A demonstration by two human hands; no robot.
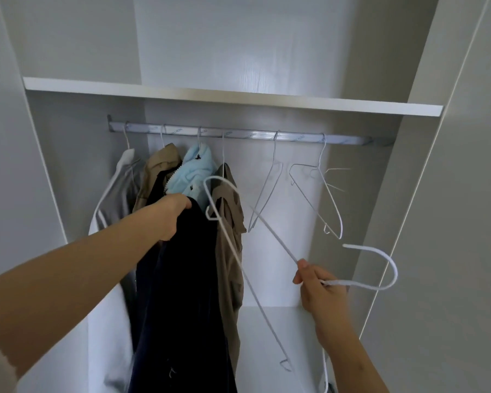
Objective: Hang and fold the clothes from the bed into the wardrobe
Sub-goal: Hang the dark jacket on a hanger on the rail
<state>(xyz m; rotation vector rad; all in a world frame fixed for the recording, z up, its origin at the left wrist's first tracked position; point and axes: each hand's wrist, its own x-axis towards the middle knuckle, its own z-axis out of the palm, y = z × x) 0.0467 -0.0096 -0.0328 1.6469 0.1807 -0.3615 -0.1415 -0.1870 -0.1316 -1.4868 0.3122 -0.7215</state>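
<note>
A: Count?
B: Four garments [227,222] on the rail [238,134] beyond the left hand [172,217]; at least two bare hangers [267,191] above the right hand [321,290].
A: Hands?
B: Left grips one dark garment [182,293]. Right pinches one white hanger [275,235] near its hook. Open rail between the hands.

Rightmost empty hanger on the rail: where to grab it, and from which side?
Best bet: pinch the hanger at its straight neck just under the hook, coming from the front and slightly right. That stretch hangs clear below the rail, with open space on that side; the other empty hanger sits to its left. Then lift to unhook.
</note>
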